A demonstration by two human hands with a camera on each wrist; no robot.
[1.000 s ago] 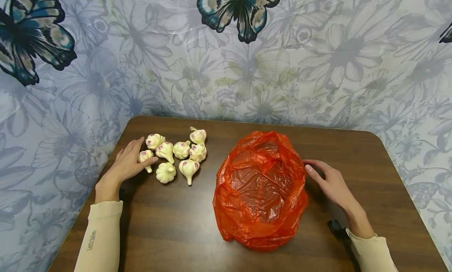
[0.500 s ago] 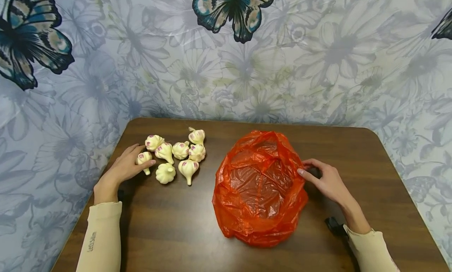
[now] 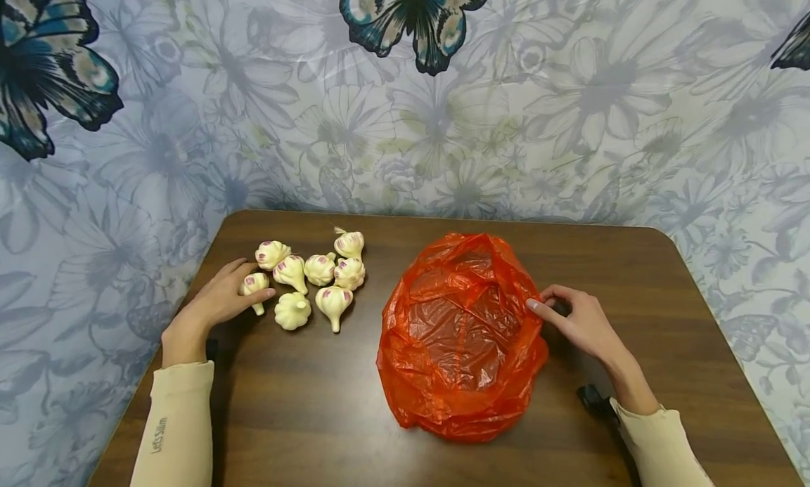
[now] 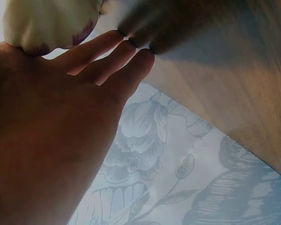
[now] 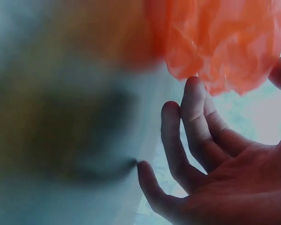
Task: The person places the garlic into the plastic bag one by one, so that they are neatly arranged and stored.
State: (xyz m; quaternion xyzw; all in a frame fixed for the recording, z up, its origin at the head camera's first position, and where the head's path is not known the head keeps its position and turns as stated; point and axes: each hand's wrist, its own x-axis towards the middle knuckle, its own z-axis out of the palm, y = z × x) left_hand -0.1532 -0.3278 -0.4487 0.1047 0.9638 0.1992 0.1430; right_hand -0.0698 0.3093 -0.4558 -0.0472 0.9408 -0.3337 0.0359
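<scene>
At the left of the table, my left hand [image 3: 218,297] pinches a garlic bulb [image 3: 254,284] between thumb and forefinger. In the left wrist view that bulb [image 4: 51,23] sits by the palm, and the other fingers [image 4: 131,72] stretch out nearly straight. More garlic bulbs [image 3: 334,303], white with purple streaks, lie just right of this hand. A red plastic bag [image 3: 395,360] stands mid-table with its mouth spread wide. My right hand [image 3: 582,325] pinches the bag's right rim between thumb and forefinger; its remaining fingers curve loosely below the bag in the right wrist view.
The brown wooden table [image 3: 285,417] has rounded far corners and meets a wall covering [image 3: 569,121] printed with flowers and butterflies. Bare tabletop lies between the garlic and the bag. A black strap device [image 3: 593,400] sits at the right wrist.
My right hand has moved left onto the bag's rim and now pinches it. The left hand has closed in on the leftmost garlic bulb, which has shifted very slightly left.
</scene>
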